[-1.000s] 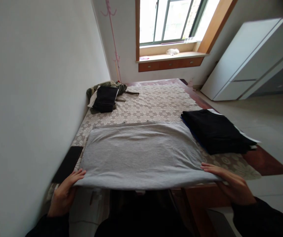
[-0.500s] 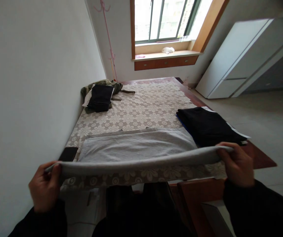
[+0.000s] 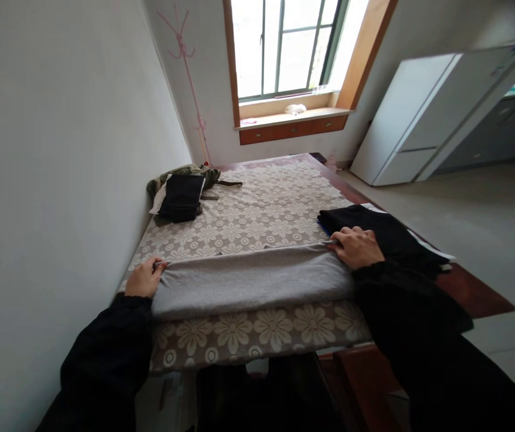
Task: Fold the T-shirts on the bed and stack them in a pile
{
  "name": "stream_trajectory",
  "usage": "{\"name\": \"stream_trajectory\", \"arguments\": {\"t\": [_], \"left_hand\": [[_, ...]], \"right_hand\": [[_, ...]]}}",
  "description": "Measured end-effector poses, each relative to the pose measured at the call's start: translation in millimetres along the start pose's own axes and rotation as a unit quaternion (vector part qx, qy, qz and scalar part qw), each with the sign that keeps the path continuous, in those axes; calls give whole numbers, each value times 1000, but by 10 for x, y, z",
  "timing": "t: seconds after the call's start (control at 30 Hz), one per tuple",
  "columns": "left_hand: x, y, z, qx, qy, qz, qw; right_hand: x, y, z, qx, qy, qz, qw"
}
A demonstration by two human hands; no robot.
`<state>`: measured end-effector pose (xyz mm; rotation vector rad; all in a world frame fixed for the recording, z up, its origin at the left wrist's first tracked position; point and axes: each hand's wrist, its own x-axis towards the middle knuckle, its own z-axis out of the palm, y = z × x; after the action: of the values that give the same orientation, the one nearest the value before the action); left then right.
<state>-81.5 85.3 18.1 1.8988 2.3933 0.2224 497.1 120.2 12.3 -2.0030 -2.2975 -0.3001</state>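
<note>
A grey garment (image 3: 252,281), folded into a long band, lies across the near part of the table. My left hand (image 3: 144,278) pinches its far left corner between thumb and fingers. At the far right corner, my right hand (image 3: 357,246) is closed on the cloth edge, stretched level with the left. Just beyond my right hand and partly behind it lies a stack of folded black clothes (image 3: 383,234). What kind of garment the grey cloth is cannot be made out.
A patterned floral tablecloth (image 3: 257,228) covers the wooden table. Folded black cloth (image 3: 181,197) rests on a camouflage item (image 3: 212,175) at the far left, beside the wall. A pink coat stand (image 3: 192,90), a window and a white refrigerator (image 3: 412,120) stand beyond.
Both hands have moved away from me, carrying the near edge of the grey garment over onto its far edge. The cloth now lies doubled on the table.
</note>
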Motion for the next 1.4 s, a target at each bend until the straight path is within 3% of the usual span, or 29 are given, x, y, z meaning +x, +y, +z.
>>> {"name": "stream_trajectory", "arguments": {"t": [0.2, 0.4, 0.57, 0.7, 0.8, 0.9, 1.0, 1.1, 1.23, 1.4], "left_hand": [[26, 10, -51, 33, -1, 29, 999], [68, -5, 24, -4, 8, 86, 996], [119, -65, 88, -31, -4, 118, 993], [32, -12, 61, 17, 17, 163, 986], [-194, 224, 13, 51, 33, 221, 973], [-463, 700, 29, 43, 18, 288, 956], [-609, 1254, 180, 22, 20, 315, 949], [-618, 1612, 431, 12, 28, 307, 951], [-588, 1683, 684, 11, 49, 308, 950], [-597, 1623, 731, 24, 47, 308, 950]], "right_hand": [[23, -19, 38, -14, 7, -9, 1000], [-33, -149, -9, -42, 9, -2, 999], [-71, -349, 52, 26, 61, -127, 990], [-110, -478, 232, 80, 35, -174, 981], [-203, -617, 248, 78, 33, -142, 986], [-314, -958, 107, 88, 43, -145, 985], [-350, -1457, -34, 139, 31, -198, 970], [-293, -1853, -12, 162, 13, -217, 963], [-212, -2005, 194, 161, 3, -206, 965], [-214, -1981, 336, 157, 19, -210, 965]]}}
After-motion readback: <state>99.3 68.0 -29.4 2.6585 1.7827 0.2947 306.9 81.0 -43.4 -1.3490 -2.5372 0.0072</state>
